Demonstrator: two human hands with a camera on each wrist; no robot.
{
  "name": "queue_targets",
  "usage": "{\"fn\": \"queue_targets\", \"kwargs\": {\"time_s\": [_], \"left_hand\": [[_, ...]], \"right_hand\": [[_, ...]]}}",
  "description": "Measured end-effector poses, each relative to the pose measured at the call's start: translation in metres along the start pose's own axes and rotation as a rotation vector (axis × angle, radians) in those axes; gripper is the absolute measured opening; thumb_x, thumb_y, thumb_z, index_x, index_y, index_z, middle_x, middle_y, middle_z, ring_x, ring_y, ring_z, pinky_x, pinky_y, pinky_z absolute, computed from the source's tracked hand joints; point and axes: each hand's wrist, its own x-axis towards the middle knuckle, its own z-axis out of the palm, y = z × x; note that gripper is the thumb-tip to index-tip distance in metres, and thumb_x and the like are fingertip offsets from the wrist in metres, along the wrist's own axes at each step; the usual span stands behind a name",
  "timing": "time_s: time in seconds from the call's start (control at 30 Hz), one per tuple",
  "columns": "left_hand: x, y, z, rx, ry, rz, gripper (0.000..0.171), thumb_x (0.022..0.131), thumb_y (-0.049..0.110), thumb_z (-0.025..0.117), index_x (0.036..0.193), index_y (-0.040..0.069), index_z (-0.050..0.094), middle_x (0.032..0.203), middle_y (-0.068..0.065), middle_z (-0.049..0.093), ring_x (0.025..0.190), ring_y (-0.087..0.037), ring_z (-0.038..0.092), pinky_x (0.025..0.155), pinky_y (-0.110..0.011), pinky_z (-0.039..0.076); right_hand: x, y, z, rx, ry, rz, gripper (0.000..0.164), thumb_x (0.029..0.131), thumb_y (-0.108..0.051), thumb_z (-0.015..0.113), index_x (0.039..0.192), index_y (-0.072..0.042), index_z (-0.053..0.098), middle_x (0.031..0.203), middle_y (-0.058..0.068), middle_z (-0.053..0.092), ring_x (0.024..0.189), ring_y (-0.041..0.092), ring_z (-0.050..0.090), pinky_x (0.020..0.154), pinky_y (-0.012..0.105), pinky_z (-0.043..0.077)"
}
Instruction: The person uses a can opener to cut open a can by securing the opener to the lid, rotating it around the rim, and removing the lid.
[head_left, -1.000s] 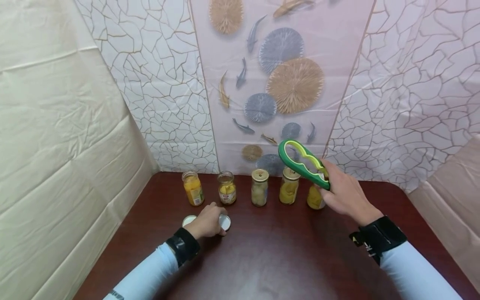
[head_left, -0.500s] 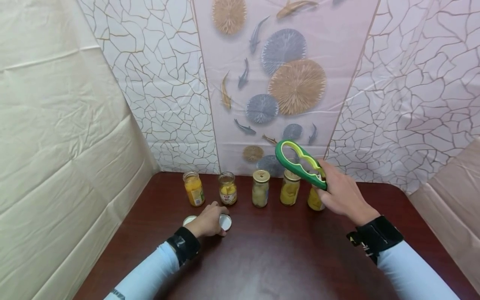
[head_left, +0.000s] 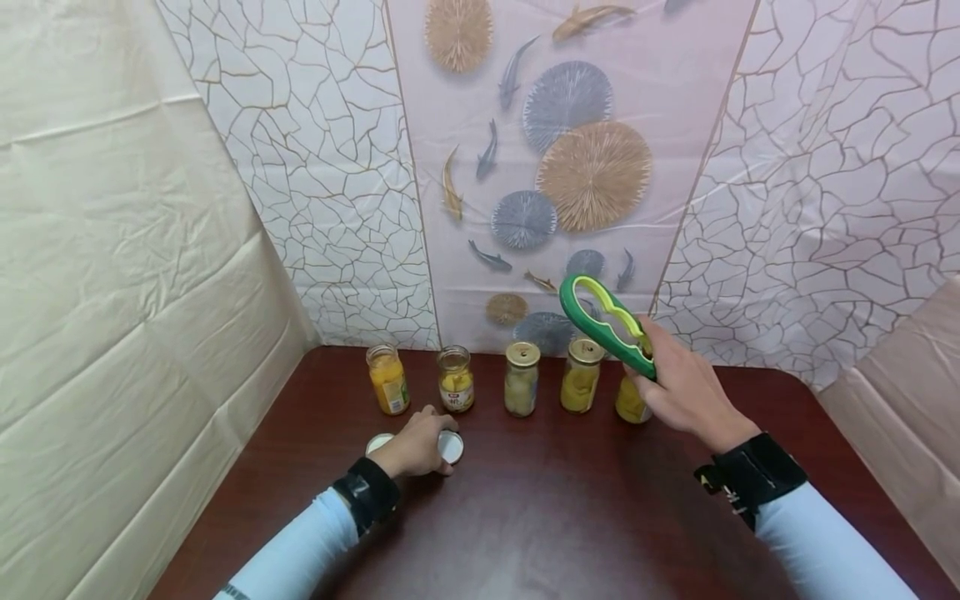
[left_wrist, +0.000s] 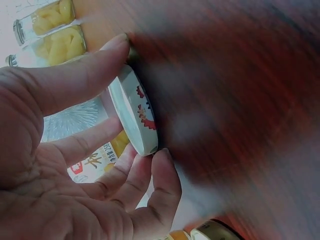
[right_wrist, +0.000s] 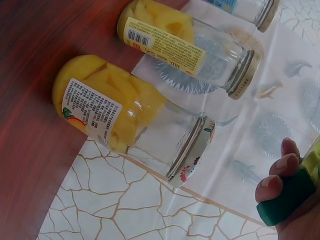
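My left hand [head_left: 415,444] is low over the table, its thumb and fingers round the rim of a white jar lid [left_wrist: 134,110] with red print on its side. Another lid [head_left: 377,442] lies beside that hand, partly hidden by it. My right hand [head_left: 681,385] grips a green jar opener [head_left: 581,323] with a scalloped light-green inner edge, raised in front of the jars on the right. Nearest to it stands a lidded jar of yellow fruit [right_wrist: 107,100], whose top the hand covers in the head view.
Two lidless jars, one of orange fruit [head_left: 389,383] and one of yellow fruit [head_left: 456,383], stand at the back left. Right of them are a lidded jar of pale fruit [head_left: 521,383] and a lidded yellow one [head_left: 580,379]. A patterned cloth [head_left: 525,150] hangs behind.
The jar opener in my right hand has shifted slightly left, then back right, and now tilts a little more steeply. My left hand stays at the lid.
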Motion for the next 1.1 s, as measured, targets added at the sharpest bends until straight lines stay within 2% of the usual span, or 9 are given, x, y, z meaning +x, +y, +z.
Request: {"fn": "queue_targets", "kwargs": {"time_s": [0.2,0.33,0.43,0.53,0.7,0.87,0.97,1.1], "left_hand": [[-0.001,0.001,0.001,-0.011,0.001,-0.011,0.068,0.074,0.018,0.094,0.133,0.006,0.064,0.12,-0.015,0.056,0.106,-0.029,0.052,0.09,-0.048,0.05],[-0.002,0.003,0.001,0.002,0.034,-0.029,0.082,0.072,0.031,0.095,0.14,0.004,0.058,0.126,-0.019,0.056,0.111,-0.033,0.054,0.094,-0.051,0.05],[-0.003,0.007,-0.001,0.01,0.105,-0.031,0.089,0.072,0.041,0.094,0.143,0.003,0.055,0.128,-0.02,0.056,0.111,-0.034,0.055,0.096,-0.051,0.05],[-0.007,0.015,-0.005,-0.018,0.19,-0.003,0.087,0.075,0.046,0.09,0.144,0.004,0.055,0.127,-0.02,0.056,0.109,-0.031,0.055,0.095,-0.051,0.051],[-0.021,0.033,-0.006,-0.114,0.322,0.066,0.079,0.079,0.052,0.085,0.139,0.008,0.061,0.129,-0.015,0.06,0.115,-0.03,0.058,0.096,-0.052,0.052],[-0.032,0.049,0.0,-0.226,0.417,0.133,0.065,0.083,0.047,0.084,0.132,0.008,0.065,0.126,-0.011,0.065,0.118,-0.031,0.061,0.097,-0.051,0.052],[-0.034,0.056,0.001,-0.258,0.439,0.154,0.061,0.084,0.043,0.084,0.131,0.008,0.065,0.126,-0.01,0.065,0.118,-0.032,0.062,0.096,-0.051,0.052],[-0.032,0.061,0.002,-0.282,0.439,0.142,0.061,0.085,0.04,0.084,0.132,0.007,0.065,0.126,-0.01,0.065,0.118,-0.031,0.061,0.096,-0.051,0.052]], "right_hand": [[0.0,0.001,0.0,-0.024,-0.014,-0.005,0.081,0.095,-0.02,0.066,0.163,-0.015,0.021,0.138,0.022,0.056,0.103,0.036,0.06,0.071,0.061,0.053],[0.001,0.001,-0.001,-0.025,-0.025,0.0,0.082,0.095,-0.02,0.065,0.163,-0.015,0.02,0.133,0.021,0.058,0.098,0.034,0.06,0.069,0.057,0.053],[0.004,0.0,-0.004,-0.029,-0.021,0.0,0.082,0.094,-0.018,0.066,0.163,-0.015,0.021,0.118,0.018,0.061,0.088,0.031,0.059,0.061,0.048,0.05],[0.007,0.0,-0.007,-0.047,-0.019,-0.002,0.083,0.091,-0.017,0.067,0.162,-0.015,0.022,0.107,0.015,0.06,0.081,0.029,0.057,0.057,0.042,0.046],[0.006,0.001,-0.009,-0.067,-0.016,-0.004,0.085,0.09,-0.016,0.069,0.162,-0.016,0.024,0.103,0.013,0.058,0.078,0.028,0.055,0.055,0.04,0.043],[0.0,0.003,-0.005,-0.078,-0.023,-0.015,0.089,0.091,-0.017,0.07,0.164,-0.02,0.019,0.117,0.017,0.06,0.082,0.029,0.057,0.058,0.041,0.044],[-0.002,0.003,-0.003,-0.075,-0.038,-0.006,0.09,0.093,-0.019,0.069,0.165,-0.022,0.015,0.131,0.019,0.059,0.089,0.031,0.058,0.06,0.044,0.046],[-0.002,0.001,-0.001,-0.05,-0.057,0.015,0.088,0.096,-0.021,0.067,0.165,-0.023,0.013,0.138,0.021,0.056,0.096,0.034,0.059,0.062,0.049,0.048]]}}
